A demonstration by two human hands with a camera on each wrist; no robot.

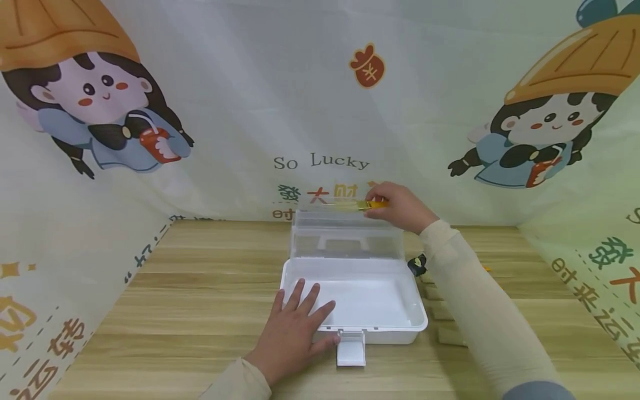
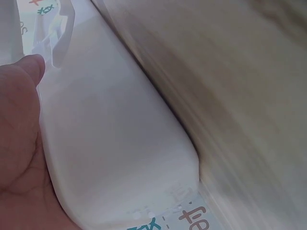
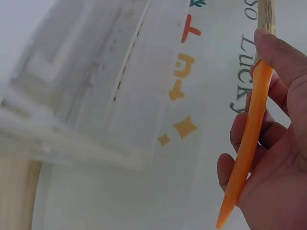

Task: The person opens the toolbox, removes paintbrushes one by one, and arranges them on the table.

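Note:
A white plastic box (image 1: 395,329) stands on the table with its clear lid (image 1: 307,244) raised at the back and its front latch (image 1: 351,354) hanging down. My left hand (image 1: 295,336) rests on the box's front left rim with fingers spread; in the left wrist view its thumb lies beside the latch. Above the raised lid, my right hand (image 1: 402,206) holds a paintbrush (image 3: 252,129) between thumb and fingers. The brush has an orange handle and pale bristles, which point left in the head view. No objects show on the box's white floor.
Right of the box lies a small black item (image 1: 417,265). Several pale wooden pieces (image 1: 452,336) lie partly hidden beneath my right forearm, with a small orange tip (image 1: 486,269) showing past the sleeve. A printed cloth (image 1: 240,111) hangs behind the table and at both sides.

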